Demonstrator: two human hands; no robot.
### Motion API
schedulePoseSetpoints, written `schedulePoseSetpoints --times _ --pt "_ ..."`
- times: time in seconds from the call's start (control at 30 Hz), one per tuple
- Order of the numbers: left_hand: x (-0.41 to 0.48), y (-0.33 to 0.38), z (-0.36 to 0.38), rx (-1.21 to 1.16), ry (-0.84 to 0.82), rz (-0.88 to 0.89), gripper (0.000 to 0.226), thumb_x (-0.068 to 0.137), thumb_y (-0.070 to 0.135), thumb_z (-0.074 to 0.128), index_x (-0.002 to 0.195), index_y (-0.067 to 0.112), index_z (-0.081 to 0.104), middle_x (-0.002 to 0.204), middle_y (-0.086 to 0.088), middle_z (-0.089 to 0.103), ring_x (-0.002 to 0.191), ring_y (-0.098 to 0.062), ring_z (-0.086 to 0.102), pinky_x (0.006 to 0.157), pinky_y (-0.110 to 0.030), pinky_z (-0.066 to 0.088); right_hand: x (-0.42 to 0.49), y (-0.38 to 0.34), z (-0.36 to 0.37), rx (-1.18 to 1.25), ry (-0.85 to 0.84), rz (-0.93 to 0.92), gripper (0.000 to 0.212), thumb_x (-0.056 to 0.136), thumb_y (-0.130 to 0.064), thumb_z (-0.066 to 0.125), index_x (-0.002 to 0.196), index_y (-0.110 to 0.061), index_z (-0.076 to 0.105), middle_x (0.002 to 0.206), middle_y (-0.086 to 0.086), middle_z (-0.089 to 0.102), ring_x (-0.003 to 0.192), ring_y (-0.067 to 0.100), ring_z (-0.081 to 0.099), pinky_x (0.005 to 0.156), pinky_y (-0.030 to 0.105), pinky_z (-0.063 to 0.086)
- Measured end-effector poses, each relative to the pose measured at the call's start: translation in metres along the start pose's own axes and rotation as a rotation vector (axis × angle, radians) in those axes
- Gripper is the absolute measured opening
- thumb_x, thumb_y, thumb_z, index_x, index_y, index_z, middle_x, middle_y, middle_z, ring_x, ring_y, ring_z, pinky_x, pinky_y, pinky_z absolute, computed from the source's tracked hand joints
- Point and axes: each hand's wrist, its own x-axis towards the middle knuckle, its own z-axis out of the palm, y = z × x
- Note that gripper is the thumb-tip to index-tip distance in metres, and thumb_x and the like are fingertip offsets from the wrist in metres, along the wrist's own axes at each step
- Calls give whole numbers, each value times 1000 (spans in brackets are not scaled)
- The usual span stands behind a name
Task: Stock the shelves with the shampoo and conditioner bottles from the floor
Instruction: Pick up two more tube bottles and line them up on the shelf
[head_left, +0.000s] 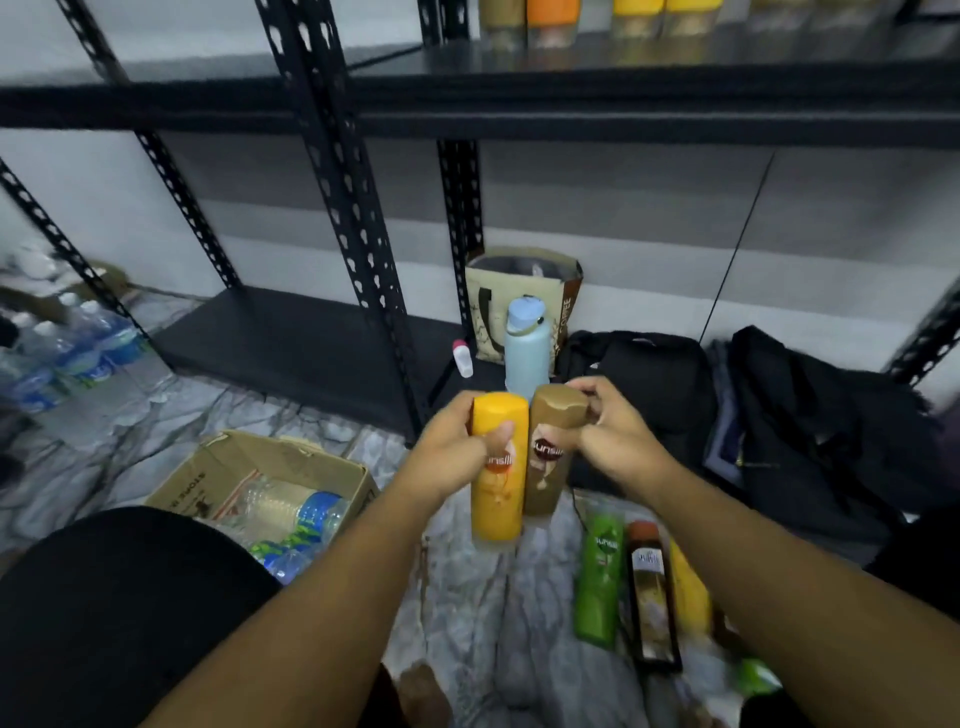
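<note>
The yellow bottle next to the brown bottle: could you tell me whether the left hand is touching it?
Touching. The head view shows the left hand gripping the yellow bottle, thumb across its label.

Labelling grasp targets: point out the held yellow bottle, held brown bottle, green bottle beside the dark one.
yellow bottle (496, 514), head view, lower body
brown bottle (543, 491), head view, lower body
green bottle (597, 587), head view, mid body
</note>
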Motion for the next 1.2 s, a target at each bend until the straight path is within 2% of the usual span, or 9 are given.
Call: schedulePoseSetpoints --times 0.1,0.3,0.47,0.6,0.7,0.83,1.07,1.13,1.2 --pt "2 71 -15 -83 27 199 25 97 27 71 117 31 57 109 6 75 103 -13 72 92 -40 59 -4 -75 -22 86 -16 -143 50 77 -5 85 117 -23 60 110 -1 75 105 22 71 91 42 57" --pt "10 211 -29 -209 92 527 24 100 30 65 122 27 57 109 5 75 101 -15 73 88 -40 61 -19 -211 -59 101 63 -439 41 85 -18 79 122 -21 61 111 0 75 103 20 72 87 41 58" --pt "31 315 -27 -327 87 654 25 101 36 61 125 28 58 110 5 77 99 -17 76 86 -44 62 -17 -308 -87 121 165 -614 33 89 -22 76 119 -25 62 108 -2 76 93 16 75 77 38 60" --pt "53 374 -25 -364 84 716 24 102 38 60 124 29 59 108 3 77 95 -17 76 85 -47 63 -9 -364 -108 61 240 -733 33 91 -26 74 120 -30 60 107 -7 74 88 7 74 68 24 59" --pt "74 404 -21 -333 108 738 27 101 45 59 125 32 56 111 3 74 97 -19 75 86 -50 63 6 -388 -120 40 296 -755 37 91 -30 73 124 -30 57 113 -5 71 93 11 74 75 31 60" --pt "98 427 -15 -259 148 733 29 101 54 53 127 44 49 118 6 66 106 -21 69 90 -52 60 27 -405 -133 15 343 -747 40 93 -29 71 129 -26 54 116 -4 69 93 10 72 67 26 59" --pt "126 435 5 -186 140 687 28 104 51 48 130 43 40 122 2 62 108 -21 65 93 -52 59 63 -406 -150 -78 425 -692 41 94 -32 71 130 -25 53 122 0 65 97 12 70 68 26 59" --pt "132 433 9 -200 136 686 39 103 52 47 140 41 38 127 3 61 113 -22 64 95 -52 57 67 -402 -153 -98 416 -674 42 95 -34 68 133 -27 51 124 1 65 98 13 70 71 28 61" --pt "139 428 9 -176 109 690 53 102 55 47 150 41 30 133 7 56 120 -21 60 100 -53 54 67 -396 -160 -143 359 -655 49 95 -38 67 139 -31 46 128 -2 64 104 12 69 82 34 62"
